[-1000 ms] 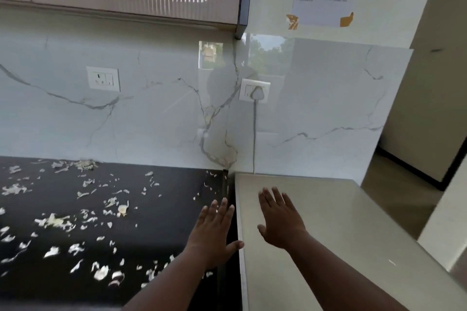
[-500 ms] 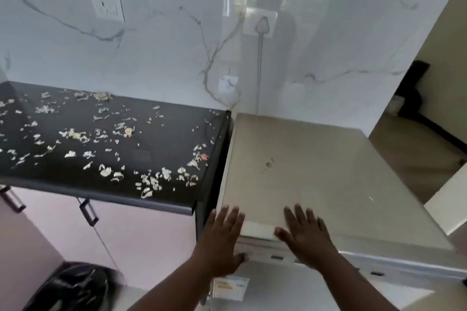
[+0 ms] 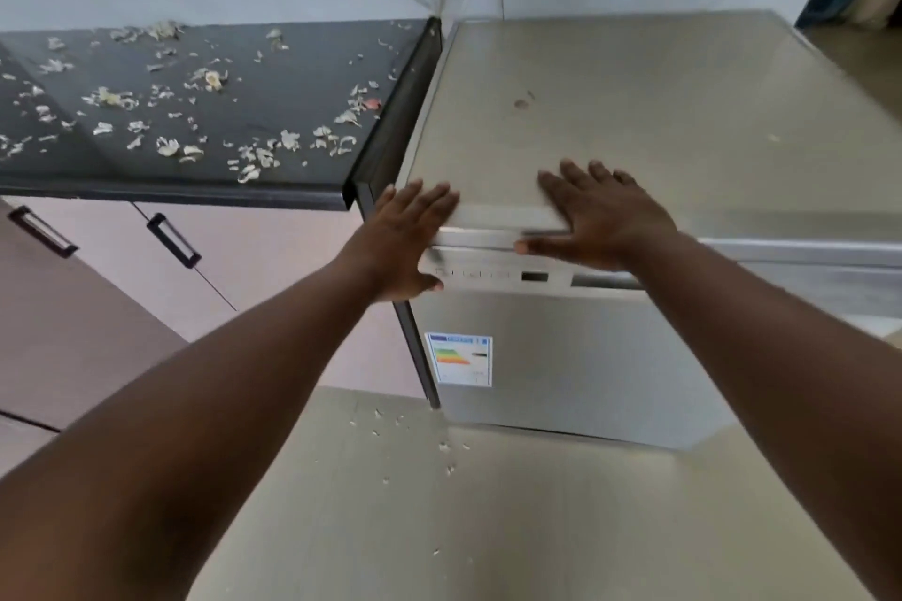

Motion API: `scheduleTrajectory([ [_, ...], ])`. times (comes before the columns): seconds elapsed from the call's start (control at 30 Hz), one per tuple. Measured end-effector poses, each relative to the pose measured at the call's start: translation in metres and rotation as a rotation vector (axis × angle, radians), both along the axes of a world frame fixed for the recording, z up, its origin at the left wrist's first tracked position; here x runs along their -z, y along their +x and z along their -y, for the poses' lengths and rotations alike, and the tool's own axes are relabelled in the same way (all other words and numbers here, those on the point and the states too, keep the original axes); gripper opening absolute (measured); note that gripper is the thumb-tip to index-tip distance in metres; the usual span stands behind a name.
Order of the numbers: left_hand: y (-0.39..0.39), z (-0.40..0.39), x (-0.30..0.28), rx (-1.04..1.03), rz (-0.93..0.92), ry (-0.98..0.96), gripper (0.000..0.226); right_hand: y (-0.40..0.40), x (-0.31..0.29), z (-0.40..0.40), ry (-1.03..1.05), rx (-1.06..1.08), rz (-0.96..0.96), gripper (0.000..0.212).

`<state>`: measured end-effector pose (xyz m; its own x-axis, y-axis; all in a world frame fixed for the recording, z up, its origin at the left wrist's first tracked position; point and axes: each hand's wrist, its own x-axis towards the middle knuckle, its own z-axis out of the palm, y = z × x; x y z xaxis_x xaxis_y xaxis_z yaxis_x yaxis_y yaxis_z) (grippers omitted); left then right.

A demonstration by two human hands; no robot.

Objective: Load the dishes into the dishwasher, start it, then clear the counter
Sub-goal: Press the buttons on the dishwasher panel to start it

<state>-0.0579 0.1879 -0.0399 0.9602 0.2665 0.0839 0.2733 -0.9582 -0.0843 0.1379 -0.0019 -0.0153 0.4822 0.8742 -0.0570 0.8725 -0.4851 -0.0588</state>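
Both palms flat, holding nothing: left hand (image 3: 407, 239) on the dishwasher (image 3: 561, 356) front-left corner, right hand (image 3: 605, 215) on its top edge above the control panel (image 3: 493, 272). Door's shut, no dishes in view. Risk: thumbs near the buttons, could bump a cycle w/o loading. Counter (image 3: 195, 112) is covered in peel scraps (image 3: 254, 156).

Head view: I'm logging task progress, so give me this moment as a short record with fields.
appliance: silver freestanding dishwasher, door shut, energy label sticker on front
left hand: open, flat at dishwasher's top front corner
right hand: open, palm on dishwasher top
counter: black stone counter strewn with pale peel scraps
floor: a few scraps on beige floor
dishes: none visible
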Motion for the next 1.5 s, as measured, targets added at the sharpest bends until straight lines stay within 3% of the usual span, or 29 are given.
scheduleTrajectory([
  [0.1,0.0,-0.003,0.006,0.035,0.096,0.02,0.11,-0.002,-0.004,0.007,-0.009,-0.034,-0.006,0.116],
  [0.4,0.003,-0.011,0.021,0.093,0.28,0.088,0.1,0.006,0.006,0.047,0.13,0.044,0.12,0.079],
  [0.6,0.008,-0.019,0.025,0.161,0.334,0.149,0.102,0.009,0.012,0.048,0.174,0.062,0.168,0.076],
  [1.1,0.006,-0.01,0.024,0.06,0.301,0.133,0.103,0.008,0.014,0.048,0.243,0.06,0.184,0.075],
  [1.33,0.006,-0.003,0.022,0.008,0.348,0.049,0.095,0.009,0.015,0.047,0.238,0.075,0.165,0.075],
  [1.5,0.009,0.003,0.023,-0.049,0.391,-0.011,0.074,0.006,0.012,0.049,0.234,0.074,0.153,0.073],
])
